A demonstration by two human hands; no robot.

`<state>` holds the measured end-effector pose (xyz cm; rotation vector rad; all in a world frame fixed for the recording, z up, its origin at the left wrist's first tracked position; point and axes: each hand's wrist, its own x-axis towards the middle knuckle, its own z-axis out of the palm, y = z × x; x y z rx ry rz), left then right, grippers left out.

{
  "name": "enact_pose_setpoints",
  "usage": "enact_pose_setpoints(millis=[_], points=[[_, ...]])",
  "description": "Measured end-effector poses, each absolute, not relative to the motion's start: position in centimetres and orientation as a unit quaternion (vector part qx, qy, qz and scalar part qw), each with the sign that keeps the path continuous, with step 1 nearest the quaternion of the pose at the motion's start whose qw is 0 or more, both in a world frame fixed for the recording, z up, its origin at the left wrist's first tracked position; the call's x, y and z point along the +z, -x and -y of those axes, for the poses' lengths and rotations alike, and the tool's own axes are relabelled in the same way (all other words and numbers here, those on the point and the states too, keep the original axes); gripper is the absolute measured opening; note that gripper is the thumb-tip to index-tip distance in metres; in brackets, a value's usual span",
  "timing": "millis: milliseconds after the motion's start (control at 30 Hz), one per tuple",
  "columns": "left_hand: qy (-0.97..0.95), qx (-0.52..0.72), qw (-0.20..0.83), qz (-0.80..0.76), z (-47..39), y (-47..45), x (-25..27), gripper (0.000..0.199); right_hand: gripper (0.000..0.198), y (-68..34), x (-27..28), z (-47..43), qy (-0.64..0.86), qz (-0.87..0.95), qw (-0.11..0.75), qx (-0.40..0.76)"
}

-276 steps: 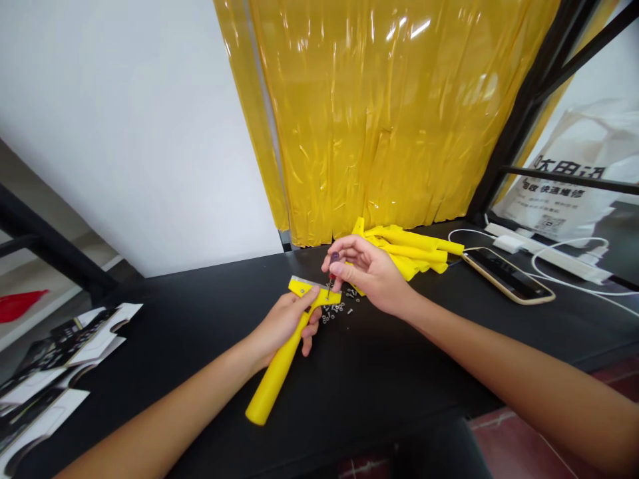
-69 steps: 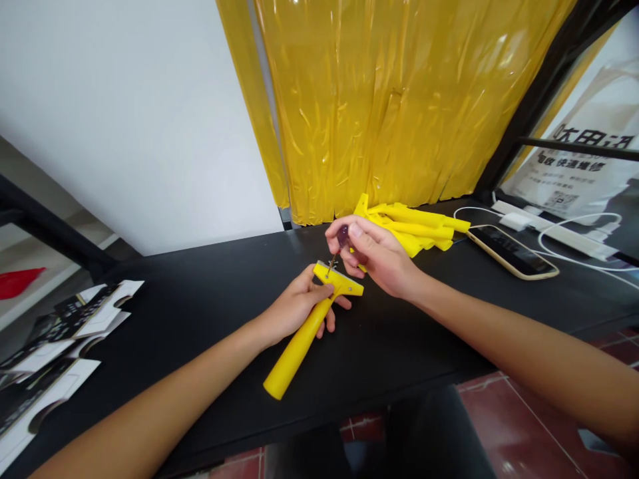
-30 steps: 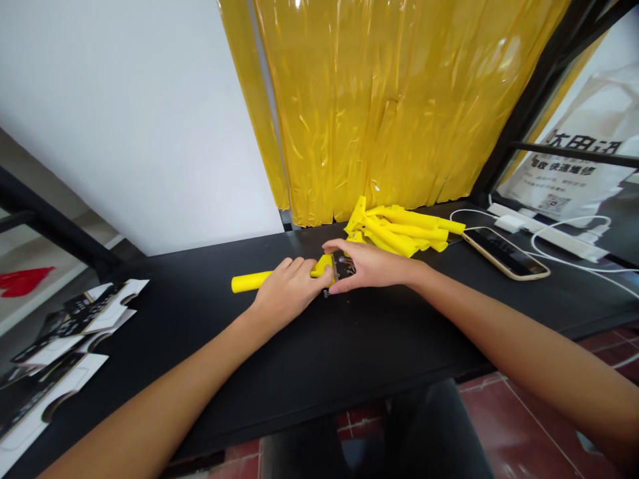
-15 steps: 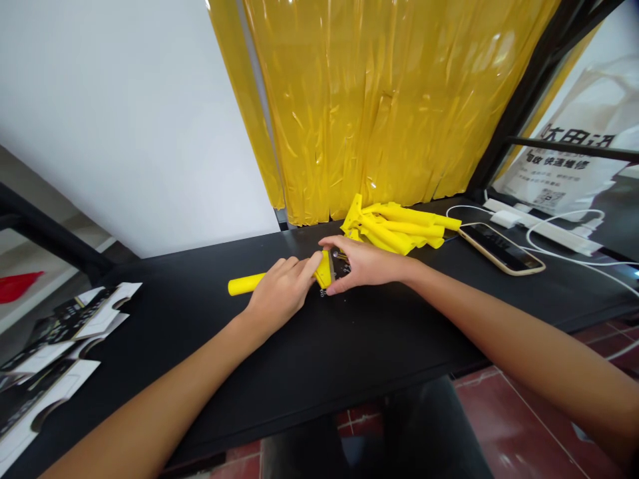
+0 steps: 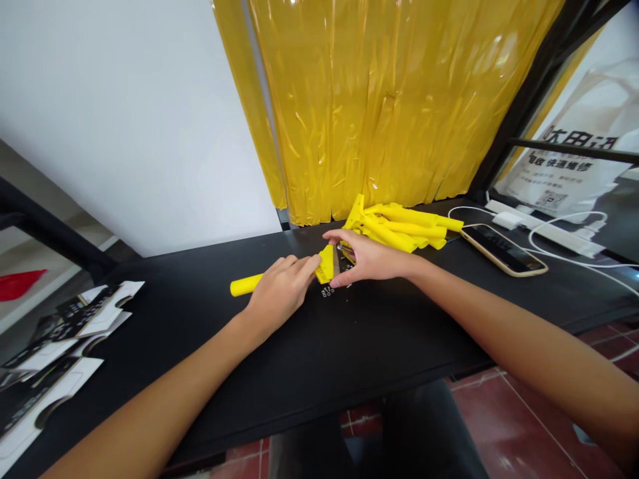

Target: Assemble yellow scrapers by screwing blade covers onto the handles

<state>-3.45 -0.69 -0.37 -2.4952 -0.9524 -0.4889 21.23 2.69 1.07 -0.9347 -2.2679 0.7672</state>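
My left hand [image 5: 279, 289] is wrapped round the handle of a yellow scraper [image 5: 325, 265], and the handle's round end sticks out to its left. Along the right edge of the scraper's wide head runs a grey metal blade [image 5: 336, 259]. My right hand [image 5: 372, 256] curves round this edge, its thumb and forefinger gripping the blade near its two ends. Small metal pieces, which look like screws or nuts [image 5: 328, 291], lie on the black table below the head. More are partly hidden under my right hand.
Behind my right hand lies a pile of yellow scrapers [image 5: 399, 226]. Farther right are a phone [image 5: 504, 249], white cables and a power strip [image 5: 544, 229]. Black-and-white cardboard pieces [image 5: 74, 352] lie at the left. A yellow plastic curtain [image 5: 369, 113] hangs at the table's back edge.
The scraper's head has tilted and shifted slightly, and more of the small metal pieces below it show. Both hands keep nearly the same place.
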Motion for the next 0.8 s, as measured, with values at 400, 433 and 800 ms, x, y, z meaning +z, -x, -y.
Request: enact_pose_setpoints(millis=[400,433,800], points=[[0.901,-0.149,0.239,0.33,0.7,3.6,0.4,0.033,0.1,-21.3,1.3,-2.8,0.354,0.856,0.272,0.26],[0.897,-0.153,0.244,0.334,0.6,3.8,0.4,0.034,0.099,-21.7,1.6,-3.0,0.356,0.857,0.279,0.248],[0.858,-0.174,0.261,0.407,-1.3,5.7,0.4,0.033,0.089,-28.3,3.8,-5.6,0.427,0.844,0.317,0.07]])
